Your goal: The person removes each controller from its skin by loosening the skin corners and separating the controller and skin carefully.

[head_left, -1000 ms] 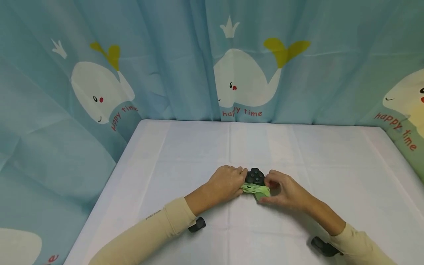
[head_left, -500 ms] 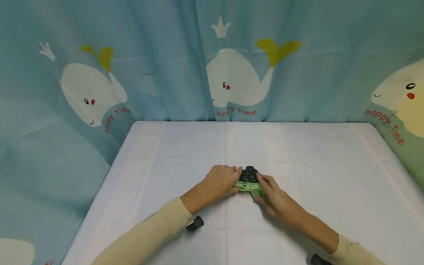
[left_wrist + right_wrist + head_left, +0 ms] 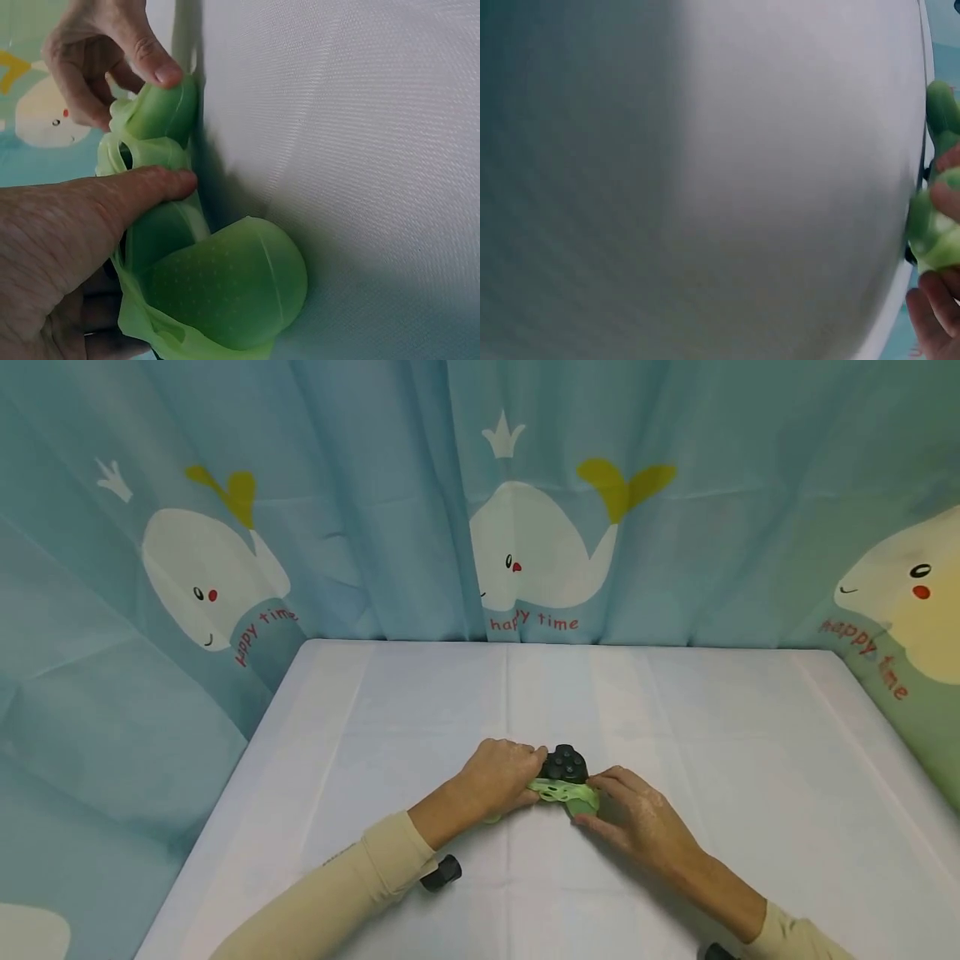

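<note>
A black game controller (image 3: 564,764) lies over the middle of the table, its button cluster showing. A light green, stretchy silicone sleeve (image 3: 558,791) covers its near side and, in the left wrist view, the rounded grip (image 3: 232,289). My left hand (image 3: 498,777) holds the controller's left part, hiding most of it; its thumb lies across the sleeve's middle. At the right end, my right hand (image 3: 645,814) pinches the sleeve round the other grip, with the thumb on the green surface. The right wrist view catches only the sleeve (image 3: 930,225) and some fingertips at its right edge.
A white cloth covers the table (image 3: 420,693). Behind and to the left hangs a blue curtain (image 3: 375,527) printed with whales. A black wrist-worn device (image 3: 441,872) sits under the left cuff, and another (image 3: 717,952) shows by the right cuff.
My right hand's fingers first spread flatter along the controller's right side, then drew back to its edge and the sleeve. My left hand keeps its hold. The head view has shifted slightly.
</note>
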Demonstrator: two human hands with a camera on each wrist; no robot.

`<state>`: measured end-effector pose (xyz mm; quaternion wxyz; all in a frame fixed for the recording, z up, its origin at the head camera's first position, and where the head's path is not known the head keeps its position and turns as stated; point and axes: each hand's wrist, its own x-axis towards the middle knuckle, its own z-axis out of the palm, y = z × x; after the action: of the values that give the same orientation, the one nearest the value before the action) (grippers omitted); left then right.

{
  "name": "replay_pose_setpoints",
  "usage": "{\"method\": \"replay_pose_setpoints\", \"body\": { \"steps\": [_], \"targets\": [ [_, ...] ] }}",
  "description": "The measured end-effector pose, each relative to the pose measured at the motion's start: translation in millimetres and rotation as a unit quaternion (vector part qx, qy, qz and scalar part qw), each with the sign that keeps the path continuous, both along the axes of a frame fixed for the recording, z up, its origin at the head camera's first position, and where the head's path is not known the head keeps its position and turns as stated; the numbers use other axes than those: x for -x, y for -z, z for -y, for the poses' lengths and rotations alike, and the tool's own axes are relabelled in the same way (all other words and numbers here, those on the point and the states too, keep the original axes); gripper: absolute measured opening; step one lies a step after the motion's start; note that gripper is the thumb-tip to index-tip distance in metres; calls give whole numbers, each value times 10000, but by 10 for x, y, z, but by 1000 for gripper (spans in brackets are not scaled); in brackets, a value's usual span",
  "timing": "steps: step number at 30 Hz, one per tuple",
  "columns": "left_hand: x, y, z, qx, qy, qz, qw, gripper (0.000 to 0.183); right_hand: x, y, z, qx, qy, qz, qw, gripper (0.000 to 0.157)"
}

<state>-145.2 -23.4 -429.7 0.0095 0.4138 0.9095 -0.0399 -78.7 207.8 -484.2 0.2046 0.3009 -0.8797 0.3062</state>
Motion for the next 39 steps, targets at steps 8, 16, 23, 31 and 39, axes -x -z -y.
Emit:
{"method": "replay_pose_setpoints", "body": {
  "steps": [8, 16, 23, 31, 39],
  "targets": [
    [-13, 35, 20, 36, 19, -156, 9999, 49, 133, -48, -29, -525, -156, 489, 9973, 41],
    [-34, 66, 34, 34, 100, -365, 9993, 54, 120, -21, -16, -357, -219, 775, 9961, 42],
    [-6, 90, 107, -155, -42, -67, 9998, 58, 120, -48, 30, -517, -142, 627, 9966, 42],
    [-200, 144, 521, -2183, -588, 888, 9701, 89, 50, -19, -54, -822, 44, 718, 9940, 59],
    [-412, 311, 844, -2401, -979, 425, 9649, 87, 72, -20, -87, -594, -176, 1141, 9915, 57]
  ]
}}
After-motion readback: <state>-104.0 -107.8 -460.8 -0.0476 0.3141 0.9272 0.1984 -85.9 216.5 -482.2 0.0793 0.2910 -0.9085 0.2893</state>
